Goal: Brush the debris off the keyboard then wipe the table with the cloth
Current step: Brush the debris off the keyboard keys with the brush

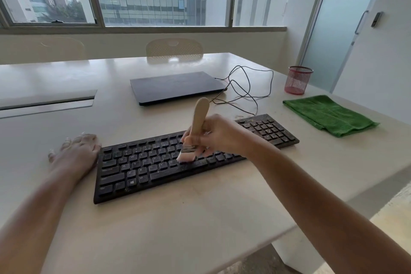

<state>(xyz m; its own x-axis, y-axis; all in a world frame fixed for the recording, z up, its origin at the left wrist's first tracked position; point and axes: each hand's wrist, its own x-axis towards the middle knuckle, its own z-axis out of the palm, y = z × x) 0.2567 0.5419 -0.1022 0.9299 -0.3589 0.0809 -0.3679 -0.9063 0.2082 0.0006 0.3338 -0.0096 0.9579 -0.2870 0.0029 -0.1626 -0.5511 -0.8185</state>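
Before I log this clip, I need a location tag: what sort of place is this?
Most likely an office meeting room. A long pale table holds a closed dark laptop and a black computer keyboard, a frosted glass door stands to the right, and office blocks fill the wide window.

Two bare forearms enter from the lower edge of the head view, one at each side, each ending in a bare hand. No sleeve, cuff, glove, watch or band shows on either arm as far as the frame reaches. The left hand point(75, 151) bears long, pale fingernails, visible at the fingertips point(66, 140). The right hand point(219, 134) shows no ring; its nails are hidden from view. Both arms are slender and unmarked.
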